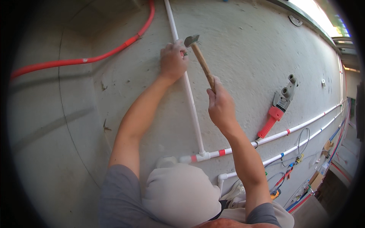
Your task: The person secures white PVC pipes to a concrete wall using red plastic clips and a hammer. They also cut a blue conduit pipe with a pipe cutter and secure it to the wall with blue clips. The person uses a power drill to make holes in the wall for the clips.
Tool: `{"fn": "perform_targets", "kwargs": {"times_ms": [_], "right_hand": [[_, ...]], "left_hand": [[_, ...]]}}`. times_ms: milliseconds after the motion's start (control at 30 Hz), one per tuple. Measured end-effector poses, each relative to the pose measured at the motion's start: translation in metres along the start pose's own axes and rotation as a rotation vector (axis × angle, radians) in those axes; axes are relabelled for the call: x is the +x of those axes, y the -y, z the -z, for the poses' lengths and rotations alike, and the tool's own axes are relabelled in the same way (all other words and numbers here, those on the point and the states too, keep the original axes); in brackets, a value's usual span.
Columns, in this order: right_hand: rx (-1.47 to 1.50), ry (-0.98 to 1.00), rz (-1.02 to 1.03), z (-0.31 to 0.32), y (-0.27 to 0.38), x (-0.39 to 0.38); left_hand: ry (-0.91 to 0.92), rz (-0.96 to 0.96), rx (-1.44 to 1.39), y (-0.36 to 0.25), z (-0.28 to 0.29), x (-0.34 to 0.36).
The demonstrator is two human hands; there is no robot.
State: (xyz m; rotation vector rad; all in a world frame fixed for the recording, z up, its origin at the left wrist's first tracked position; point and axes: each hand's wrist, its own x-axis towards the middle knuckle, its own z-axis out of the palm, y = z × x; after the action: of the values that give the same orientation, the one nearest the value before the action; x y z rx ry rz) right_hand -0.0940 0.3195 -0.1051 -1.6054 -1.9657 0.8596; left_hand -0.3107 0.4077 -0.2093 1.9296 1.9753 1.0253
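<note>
A white plastic pipe (193,110) runs up the grey wall and joins a white tee fitting (204,155) at its lower end. High on this pipe, my left hand (173,62) is closed against it, fingers pinching a small red piece (182,54) whose kind is mostly hidden. My right hand (221,106) grips the wooden handle of a hammer (204,65). The hammer's metal head is raised just right of my left fingertips, apart from them.
A red hose (76,62) curves across the upper left. At right hangs a pipe fusion welder (276,110) with a red handle, above two long white pipes with red and blue bands. A pale cap (182,193) fills the lower middle. Cables and tools lie lower right.
</note>
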Motion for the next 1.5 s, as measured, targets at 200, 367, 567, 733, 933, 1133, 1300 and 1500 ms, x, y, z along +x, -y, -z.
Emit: {"fn": "perform_targets", "kwargs": {"times_ms": [200, 367, 567, 733, 933, 1133, 1300, 1500], "right_hand": [[-0.188, 0.177, -0.037, -0.012, -0.009, 0.000], [0.006, -0.073, 0.114, -0.015, -0.007, -0.002], [-0.162, 0.139, -0.066, -0.018, -0.011, 0.007], [-0.046, -0.100, 0.133, -0.023, -0.016, 0.005], [-0.128, 0.213, -0.127, 0.003, -0.008, 0.018], [-0.206, 0.285, -0.069, 0.148, -0.048, -0.015], [-0.114, 0.463, -0.321, 0.277, -0.076, -0.142], [0.088, 0.375, -0.789, 0.359, -0.116, -0.319]], "left_hand": [[-0.082, -0.055, -0.141, 0.008, 0.005, -0.015], [0.026, 0.011, -0.089, 0.007, 0.011, -0.017], [0.055, 0.044, -0.143, 0.007, 0.011, -0.017], [-0.082, -0.032, -0.137, 0.009, 0.007, -0.018], [-0.123, 0.102, -0.178, 0.005, 0.006, -0.017], [-0.141, -0.010, -0.073, 0.003, -0.006, -0.041], [0.006, 0.208, -0.129, 0.007, -0.006, -0.028], [0.174, 0.279, -0.067, -0.037, 0.058, -0.057]]}}
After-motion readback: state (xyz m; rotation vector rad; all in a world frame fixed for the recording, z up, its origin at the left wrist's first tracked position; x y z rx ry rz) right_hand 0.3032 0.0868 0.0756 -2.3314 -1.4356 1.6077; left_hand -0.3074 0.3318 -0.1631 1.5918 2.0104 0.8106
